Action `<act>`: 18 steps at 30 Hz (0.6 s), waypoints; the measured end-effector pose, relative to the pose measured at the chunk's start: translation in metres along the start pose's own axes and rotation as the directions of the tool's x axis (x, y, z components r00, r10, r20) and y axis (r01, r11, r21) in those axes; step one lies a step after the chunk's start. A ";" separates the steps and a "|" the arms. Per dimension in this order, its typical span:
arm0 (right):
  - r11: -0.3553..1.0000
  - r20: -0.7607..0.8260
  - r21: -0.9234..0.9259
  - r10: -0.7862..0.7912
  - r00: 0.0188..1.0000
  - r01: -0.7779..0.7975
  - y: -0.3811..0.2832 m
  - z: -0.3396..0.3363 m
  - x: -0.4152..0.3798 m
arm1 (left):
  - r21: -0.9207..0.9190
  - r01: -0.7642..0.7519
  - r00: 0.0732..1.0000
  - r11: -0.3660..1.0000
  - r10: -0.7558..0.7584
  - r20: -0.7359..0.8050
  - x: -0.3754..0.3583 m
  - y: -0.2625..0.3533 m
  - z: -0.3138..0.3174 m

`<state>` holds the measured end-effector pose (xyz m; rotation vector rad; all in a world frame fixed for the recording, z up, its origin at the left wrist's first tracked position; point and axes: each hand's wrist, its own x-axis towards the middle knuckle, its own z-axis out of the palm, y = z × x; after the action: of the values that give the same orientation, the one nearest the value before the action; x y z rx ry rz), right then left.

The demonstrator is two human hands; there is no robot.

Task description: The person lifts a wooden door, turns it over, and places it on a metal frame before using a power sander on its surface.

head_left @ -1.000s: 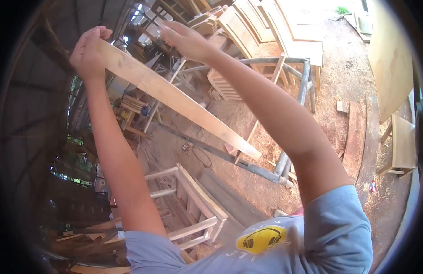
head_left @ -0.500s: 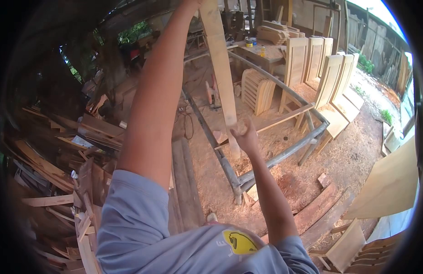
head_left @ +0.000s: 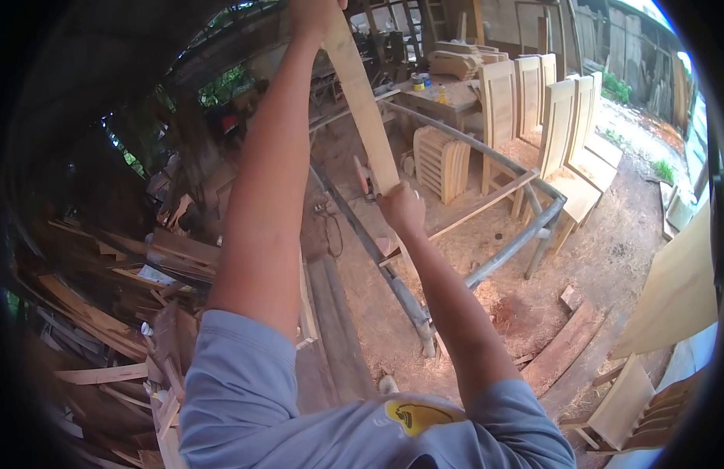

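Note:
A long pale wooden board (head_left: 364, 109) slopes from the top edge of the view down to the middle. My left hand (head_left: 313, 17) grips its upper end, partly cut off by the edge of the view. Lower down, my right hand (head_left: 402, 208) is closed around the board, its fingers wrapped over the face. A bit of the board shows below that hand. Beneath it stands a metal pipe frame (head_left: 506, 250) with a thin wooden strip (head_left: 487, 213) laid across it. A red-and-grey tool (head_left: 365, 180) is on the ground behind the board.
Several unfinished wooden chairs (head_left: 561, 125) stand at the right, beside a stack of slatted wooden parts (head_left: 441, 166). A table (head_left: 455, 95) at the back bears cans and cut pieces. Scrap wood (head_left: 104, 313) is heaped on the left. Sawdust covers the ground (head_left: 526, 313).
My right hand has gone from open fingers beside the board to a closed grip around it, higher in the view. My left hand still holds the upper end, now slightly further left.

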<state>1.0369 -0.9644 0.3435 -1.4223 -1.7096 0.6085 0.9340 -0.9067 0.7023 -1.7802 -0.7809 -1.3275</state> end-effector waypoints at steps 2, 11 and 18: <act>1.000 -0.017 0.011 0.007 1.000 -0.007 0.002 0.001 -0.001 | -0.400 0.360 0.929 0.843 -0.364 0.069 -0.005 0.016 0.001; 0.999 -0.081 0.015 -0.037 0.996 0.038 0.005 0.009 -0.001 | -0.413 0.348 0.933 0.842 -0.355 0.062 -0.005 0.014 -0.004; 1.000 -0.034 0.006 0.005 0.999 -0.005 0.005 0.008 0.000 | -0.381 0.358 0.931 0.852 -0.356 0.078 -0.006 0.015 -0.006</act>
<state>1.0329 -0.9618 0.3357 -1.4253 -1.6765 0.5890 0.9419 -0.9203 0.6942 -2.0089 -0.9335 -1.8318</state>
